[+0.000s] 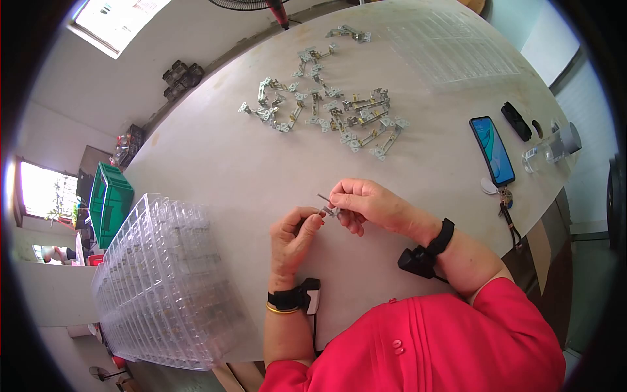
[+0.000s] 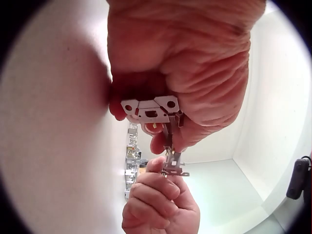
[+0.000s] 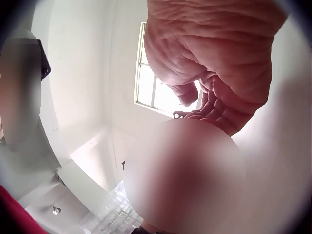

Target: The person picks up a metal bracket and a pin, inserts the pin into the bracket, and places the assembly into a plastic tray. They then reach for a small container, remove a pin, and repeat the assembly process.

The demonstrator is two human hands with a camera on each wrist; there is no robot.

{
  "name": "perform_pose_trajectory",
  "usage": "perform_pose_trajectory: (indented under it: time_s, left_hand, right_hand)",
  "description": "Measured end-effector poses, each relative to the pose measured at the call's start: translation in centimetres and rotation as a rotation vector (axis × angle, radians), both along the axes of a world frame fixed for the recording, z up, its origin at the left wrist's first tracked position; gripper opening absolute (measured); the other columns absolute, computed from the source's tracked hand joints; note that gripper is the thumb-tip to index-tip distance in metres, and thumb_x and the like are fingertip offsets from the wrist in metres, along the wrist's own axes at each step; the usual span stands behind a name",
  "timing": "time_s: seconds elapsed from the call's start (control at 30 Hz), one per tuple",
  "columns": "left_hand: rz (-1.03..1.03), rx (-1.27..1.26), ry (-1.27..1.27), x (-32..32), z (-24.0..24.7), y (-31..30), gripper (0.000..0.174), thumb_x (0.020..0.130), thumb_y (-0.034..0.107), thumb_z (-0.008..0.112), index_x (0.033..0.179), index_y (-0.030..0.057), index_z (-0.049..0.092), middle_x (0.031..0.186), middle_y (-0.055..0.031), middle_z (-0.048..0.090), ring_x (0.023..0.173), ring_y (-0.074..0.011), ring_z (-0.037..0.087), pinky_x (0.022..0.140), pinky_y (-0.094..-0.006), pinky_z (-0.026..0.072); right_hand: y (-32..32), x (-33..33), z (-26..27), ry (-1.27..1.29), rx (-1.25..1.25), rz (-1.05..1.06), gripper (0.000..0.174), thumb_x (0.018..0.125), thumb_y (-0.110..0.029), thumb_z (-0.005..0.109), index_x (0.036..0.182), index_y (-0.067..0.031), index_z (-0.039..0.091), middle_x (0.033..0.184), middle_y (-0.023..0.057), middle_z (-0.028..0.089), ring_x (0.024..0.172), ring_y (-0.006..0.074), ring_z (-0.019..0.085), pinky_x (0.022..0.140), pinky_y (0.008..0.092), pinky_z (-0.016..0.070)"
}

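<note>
Both hands meet above the table (image 1: pixel 261 170) in front of the person's red shirt. A small metal bracket (image 2: pixel 151 111) with holed end plates and a thin bar spans between them. The left hand (image 1: pixel 294 238) grips it between thumb and curled fingers, one end plate showing under the palm in the left wrist view. At its other end, the right hand (image 1: pixel 369 202) pinches the bracket with thumb and fingertips. In the right wrist view only a small holed tip shows past the fingers. Further back lies a loose group of similar metal brackets (image 1: pixel 369 117).
A tall stack of transparent plastic trays (image 1: pixel 157 261) stands at the left, and a flat transparent tray (image 1: pixel 450 49) lies at the back right. On the right are a phone (image 1: pixel 492 150), a black case (image 1: pixel 516 121) and a transparent bottle (image 1: pixel 542 155). A green crate (image 1: pixel 110 202) sits beyond the left edge.
</note>
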State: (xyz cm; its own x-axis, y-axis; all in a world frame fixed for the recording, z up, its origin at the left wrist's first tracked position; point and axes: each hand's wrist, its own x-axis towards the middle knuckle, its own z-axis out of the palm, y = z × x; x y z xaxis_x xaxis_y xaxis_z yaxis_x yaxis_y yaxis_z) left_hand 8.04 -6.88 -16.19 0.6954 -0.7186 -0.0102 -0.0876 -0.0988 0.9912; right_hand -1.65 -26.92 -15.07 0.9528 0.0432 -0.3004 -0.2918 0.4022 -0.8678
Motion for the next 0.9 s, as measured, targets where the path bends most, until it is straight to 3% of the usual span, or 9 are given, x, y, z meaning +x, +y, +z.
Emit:
perform_pose_trajectory:
  time_s: [0.1, 0.23, 0.3, 0.4, 0.53, 0.63, 0.7, 0.9]
  left_hand:
    - [-0.001, 0.011, 0.008, -0.4, 0.5, -0.2, 0.015, 0.095, 0.014, 0.068, 0.098, -0.0004, 0.07, 0.081, -0.0004, 0.067, 0.075, -0.007, 0.057, 0.068, -0.0226, 0.0464]
    - [0.0, 0.026, -0.017, -0.4, 0.4, -0.2, 0.014, 0.094, 0.014, 0.069, 0.097, -0.0001, 0.07, 0.08, -0.0001, 0.067, 0.073, -0.007, 0.056, 0.067, -0.023, 0.046]
    - [-0.014, 0.044, -0.08, -0.3, 0.2, -0.2, 0.014, 0.093, 0.013, 0.07, 0.096, -0.0003, 0.069, 0.078, 0.0001, 0.066, 0.071, -0.0075, 0.056, 0.066, -0.0235, 0.0455]
    - [-0.024, 0.029, -0.106, -0.4, 0.4, -0.2, 0.014, 0.093, 0.012, 0.069, 0.095, -0.0011, 0.068, 0.077, -0.0001, 0.065, 0.07, -0.0077, 0.055, 0.064, -0.0238, 0.0445]
    - [-0.163, 0.138, -0.21, -0.9, 1.2, -0.6, 0.012, 0.092, 0.01, 0.07, 0.095, -0.0005, 0.068, 0.076, -0.0018, 0.064, 0.068, -0.0083, 0.054, 0.063, -0.0248, 0.0437]
    - [0.013, 0.048, -0.248, -1.3, 1.2, -0.9, 0.011, 0.09, 0.01, 0.071, 0.094, 0.0005, 0.068, 0.075, -0.0032, 0.062, 0.066, -0.0105, 0.053, 0.063, -0.0259, 0.0435]
    - [0.15, 0.064, -0.442, -1.0, 1.1, -1.1, 0.01, 0.09, 0.01, 0.072, 0.094, 0.0011, 0.069, 0.073, -0.0037, 0.058, 0.065, -0.0126, 0.052, 0.063, -0.0261, 0.0431]
    - [0.19, 0.203, -0.541, -0.8, 0.2, -1.4, 0.016, 0.087, 0.01, 0.073, 0.099, -0.0007, 0.068, 0.089, -0.0067, 0.063, 0.08, -0.0158, 0.059, 0.075, -0.0282, 0.0493]
  right_hand:
    - [0.0, -0.1, 0.6, 0.023, -0.058, 0.011, 0.02, 0.102, -0.025, 0.054, 0.101, -0.0044, 0.058, 0.077, 0.0039, 0.064, 0.059, 0.0127, 0.063, 0.052, 0.026, 0.051]
    - [0.7, -0.1, 0.2, -0.038, -0.172, -0.063, 0.017, 0.102, -0.022, 0.056, 0.098, -0.005, 0.059, 0.078, 0.0029, 0.065, 0.067, 0.0105, 0.063, 0.057, 0.026, 0.0521]
    - [1.2, -0.1, -0.6, -0.272, -0.462, -0.218, 0.016, 0.101, -0.02, 0.057, 0.095, -0.0051, 0.06, 0.079, 0.0003, 0.064, 0.072, 0.0079, 0.059, 0.064, 0.0254, 0.0508]
    - [1.1, -0.2, -0.4, -0.276, -0.541, -0.204, 0.017, 0.101, -0.019, 0.058, 0.092, -0.0049, 0.06, 0.081, -0.0015, 0.063, 0.076, 0.0068, 0.055, 0.069, 0.0246, 0.0487]
    - [0.7, 0.1, -0.8, -0.244, -0.348, -0.194, 0.017, 0.104, -0.021, 0.054, 0.099, -0.0054, 0.06, 0.093, -0.0001, 0.065, 0.081, 0.0061, 0.058, 0.075, 0.0249, 0.051]
    - [0.6, 0.3, -0.6, -0.292, -0.28, -0.321, 0.016, 0.103, -0.019, 0.056, 0.096, -0.0047, 0.059, 0.085, -0.001, 0.061, 0.075, 0.0065, 0.054, 0.069, 0.0243, 0.0479]
    - [0.6, 0.2, 0.0, -0.292, -0.246, -0.356, 0.016, 0.103, -0.018, 0.055, 0.096, -0.0048, 0.057, 0.085, -0.001, 0.061, 0.074, 0.0063, 0.053, 0.069, 0.0242, 0.0475]
    - [0.8, 0.6, -1.9, -0.264, -0.397, -0.436, 0.016, 0.102, -0.018, 0.056, 0.093, -0.0051, 0.055, 0.079, -0.0026, 0.056, 0.071, 0.0059, 0.048, 0.065, 0.0243, 0.0441]
